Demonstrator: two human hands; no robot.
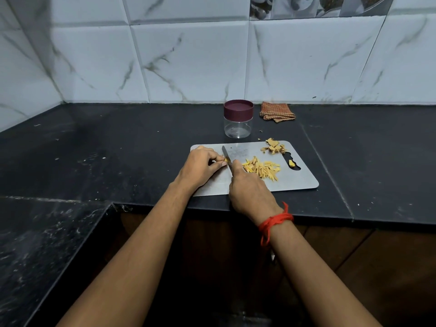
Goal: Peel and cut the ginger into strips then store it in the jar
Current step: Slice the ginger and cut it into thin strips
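A grey cutting board [297,179] lies on the black counter. My left hand [200,165] pinches a small yellow ginger piece [226,159] against the board. My right hand [247,190] grips a knife [226,154], its blade resting on that piece right beside my left fingertips. A heap of cut ginger strips [262,168] lies to the right of the blade. Brown ginger peels [273,146] sit at the board's far right corner. One small ginger bit [291,163] lies in the board's handle slot. A clear jar with a maroon lid [238,119] stands shut behind the board.
A folded checked cloth [277,111] lies by the tiled wall, right of the jar. The black counter [118,149] runs left into a corner and continues toward me at lower left. Its front edge passes just below the board.
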